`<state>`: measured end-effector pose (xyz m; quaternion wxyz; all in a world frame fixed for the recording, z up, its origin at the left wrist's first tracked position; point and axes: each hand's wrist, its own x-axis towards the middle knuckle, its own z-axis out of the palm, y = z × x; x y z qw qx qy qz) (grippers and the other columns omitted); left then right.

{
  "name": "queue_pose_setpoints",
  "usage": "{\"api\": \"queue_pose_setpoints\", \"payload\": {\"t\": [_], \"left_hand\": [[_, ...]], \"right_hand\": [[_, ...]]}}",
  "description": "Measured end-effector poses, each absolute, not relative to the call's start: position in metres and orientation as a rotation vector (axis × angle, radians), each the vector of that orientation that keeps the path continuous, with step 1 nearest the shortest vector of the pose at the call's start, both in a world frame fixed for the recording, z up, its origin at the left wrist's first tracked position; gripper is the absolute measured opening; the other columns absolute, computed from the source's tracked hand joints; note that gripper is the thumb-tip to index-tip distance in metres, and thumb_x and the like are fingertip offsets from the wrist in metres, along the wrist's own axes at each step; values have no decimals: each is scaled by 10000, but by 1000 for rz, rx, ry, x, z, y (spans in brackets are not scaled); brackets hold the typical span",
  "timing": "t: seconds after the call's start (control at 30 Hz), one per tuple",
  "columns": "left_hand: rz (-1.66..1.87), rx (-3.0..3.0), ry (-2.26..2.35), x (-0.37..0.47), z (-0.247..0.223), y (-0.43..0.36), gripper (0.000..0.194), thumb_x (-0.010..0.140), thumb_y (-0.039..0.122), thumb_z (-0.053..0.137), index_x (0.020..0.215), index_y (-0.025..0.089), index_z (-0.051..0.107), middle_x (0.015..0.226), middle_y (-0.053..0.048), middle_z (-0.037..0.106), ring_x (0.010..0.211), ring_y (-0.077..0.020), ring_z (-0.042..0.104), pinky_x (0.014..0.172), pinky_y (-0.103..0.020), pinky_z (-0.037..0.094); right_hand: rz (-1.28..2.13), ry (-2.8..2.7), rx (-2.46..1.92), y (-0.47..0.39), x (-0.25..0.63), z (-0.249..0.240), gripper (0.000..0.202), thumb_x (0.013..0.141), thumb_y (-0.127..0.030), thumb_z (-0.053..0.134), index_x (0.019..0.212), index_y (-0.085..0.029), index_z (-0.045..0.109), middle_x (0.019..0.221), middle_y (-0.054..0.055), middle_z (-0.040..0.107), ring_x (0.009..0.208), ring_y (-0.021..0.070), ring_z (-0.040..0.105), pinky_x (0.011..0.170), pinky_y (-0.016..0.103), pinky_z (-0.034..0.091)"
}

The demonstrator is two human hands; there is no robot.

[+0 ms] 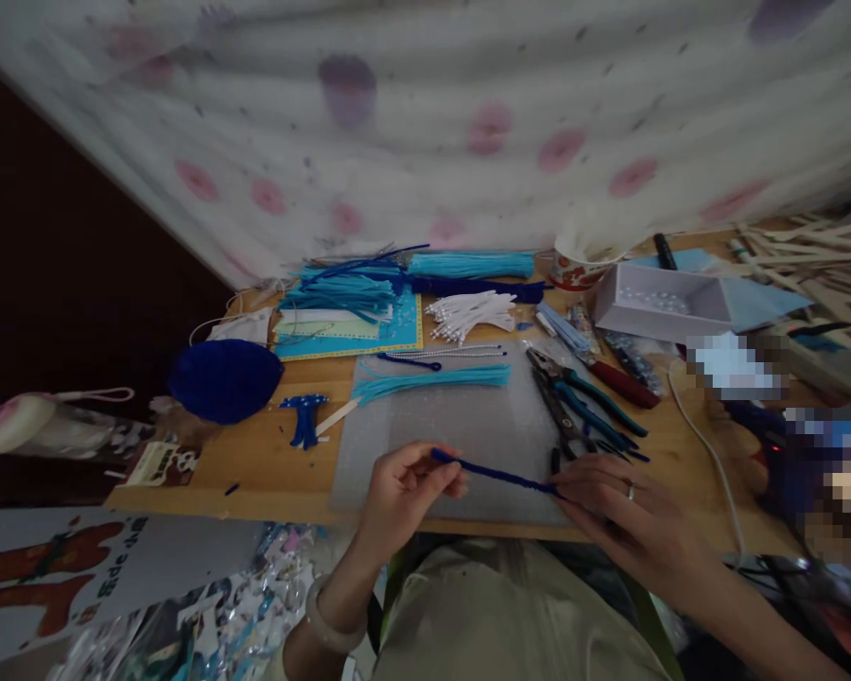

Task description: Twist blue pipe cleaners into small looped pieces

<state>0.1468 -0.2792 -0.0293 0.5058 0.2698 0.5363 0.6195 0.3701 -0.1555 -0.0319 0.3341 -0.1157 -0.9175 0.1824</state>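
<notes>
A dark blue pipe cleaner [503,474] stretches between my two hands, just above the near part of a grey mat [397,435]. Its left end is pinched between the thumb and fingers of my left hand [415,480]. The fingers of my right hand [620,501], which wears a ring, close on its right end. Beyond my hands, light blue pipe cleaners [440,378] lie across the mat, with a short dark blue looped piece [409,362] and strings of small beads [468,351] behind them. Pliers [596,397] rest right of these.
A blue round piece [225,380] and a small blue bundle [304,421] sit at the left. Behind the mat are white stems [470,314] and a blue board [409,326]. A white box of beads [659,301], a paper cup [578,270] and a cable [709,459] are at the right.
</notes>
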Motion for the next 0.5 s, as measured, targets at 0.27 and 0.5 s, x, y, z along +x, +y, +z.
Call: {"api": "queue_pose_setpoints", "payload": {"t": [0.27,0.5], "left_hand": [[1663,455,1241,149,-29,-275,255,672,370,839,720,145,731,616,-23,732,519,-119,680,522,-194,575],[1725,-73,1106,160,-37,-270,303,490,276,919,673,123,732,535,-3,682,437,-55,606,443,-109,512]], "right_hand": [[374,-2293,-257,-157,371,-34,154,886,-74,569,938,-193,652,867,68,779,806,193,708,809,369,573],[-2,-2321,-159,-161,376,-33,230,845,-50,631,994,-216,688,982,35,789,869,180,714,868,357,561]]}}
